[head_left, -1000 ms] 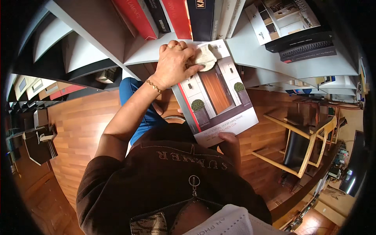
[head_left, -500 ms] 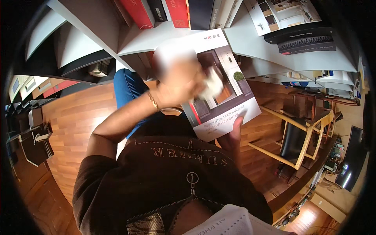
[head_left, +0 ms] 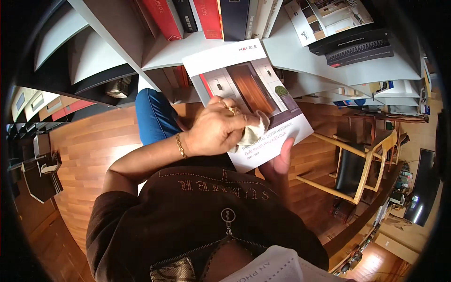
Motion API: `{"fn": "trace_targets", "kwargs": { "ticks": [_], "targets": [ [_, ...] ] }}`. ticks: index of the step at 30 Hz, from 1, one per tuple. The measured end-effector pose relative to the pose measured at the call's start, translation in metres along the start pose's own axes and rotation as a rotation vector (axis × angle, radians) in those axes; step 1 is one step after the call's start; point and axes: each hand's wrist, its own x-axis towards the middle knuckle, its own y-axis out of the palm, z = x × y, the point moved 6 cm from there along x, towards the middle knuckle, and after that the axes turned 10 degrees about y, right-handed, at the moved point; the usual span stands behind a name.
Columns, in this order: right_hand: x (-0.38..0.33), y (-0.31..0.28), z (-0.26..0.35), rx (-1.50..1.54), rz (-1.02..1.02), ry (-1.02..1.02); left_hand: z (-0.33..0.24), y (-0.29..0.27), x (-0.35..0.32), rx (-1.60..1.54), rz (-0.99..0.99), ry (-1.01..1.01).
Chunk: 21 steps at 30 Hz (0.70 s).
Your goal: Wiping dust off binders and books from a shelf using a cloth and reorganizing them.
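My left hand, with a gold bracelet at the wrist and a ring, is closed around a crumpled off-white cloth. The cloth presses on the lower cover of a catalogue, which shows a brown wooden door and a round green shrub. My right hand grips the catalogue by its lower right edge, thumb on the front. Its other fingers are hidden underneath. The catalogue is held tilted in front of my body, its top end by the shelf edge.
Upright red, black and white books line the grey-white shelf ahead. Black binders lie stacked at the right. A wooden chair with a dark seat stands on the wood floor at the right. Another shelving unit is at the left.
My left hand and the cloth have moved down the cover from its middle, uncovering the door picture. My right hand still holds the catalogue in nearly the same place.
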Motion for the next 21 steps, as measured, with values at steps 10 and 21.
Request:
{"fn": "trace_targets", "kwargs": {
  "ticks": [10,21],
  "targets": [
    [0.010,-0.004,-0.018,0.284,0.187,-0.136,0.086,-0.056,0.002,0.494,-0.131,-0.210],
    [0.016,0.006,-0.010,0.298,-0.011,-0.131,-0.013,-0.029,-0.013,-0.054,-0.025,0.097]
  ]
}}
